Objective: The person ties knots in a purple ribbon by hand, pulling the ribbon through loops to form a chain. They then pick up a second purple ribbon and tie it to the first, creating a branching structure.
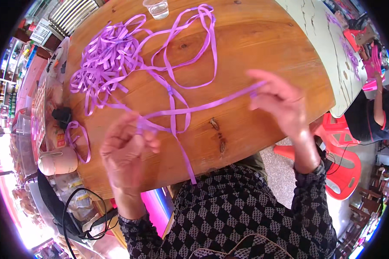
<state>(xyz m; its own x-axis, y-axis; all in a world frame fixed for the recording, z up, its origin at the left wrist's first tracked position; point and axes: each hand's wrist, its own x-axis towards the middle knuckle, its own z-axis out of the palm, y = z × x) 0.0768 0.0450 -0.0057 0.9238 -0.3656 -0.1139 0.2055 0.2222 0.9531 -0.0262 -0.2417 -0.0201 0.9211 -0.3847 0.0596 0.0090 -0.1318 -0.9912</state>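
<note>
A length of purple ribbon (207,105) stretches over the wooden table between my two hands. My right hand (283,101) pinches its right end between thumb and fingers, a little blurred. My left hand (127,149) closes thumb and fingertips on the ribbon near a small darker purple spot, also smeared by motion. Beyond the left hand lies a tangled heap of purple ribbon (110,56). Long loops of ribbon (215,52) spread from it to the right, and one loose end hangs toward the table's near edge.
A clear plastic cup (158,10) stands at the far edge. At left are a pink cylindrical container (58,162), a black object (62,115) and a small ribbon loop. A white marbled table (317,39) adjoins at right. Red plastic stools (343,172) and another person (371,112) are beyond.
</note>
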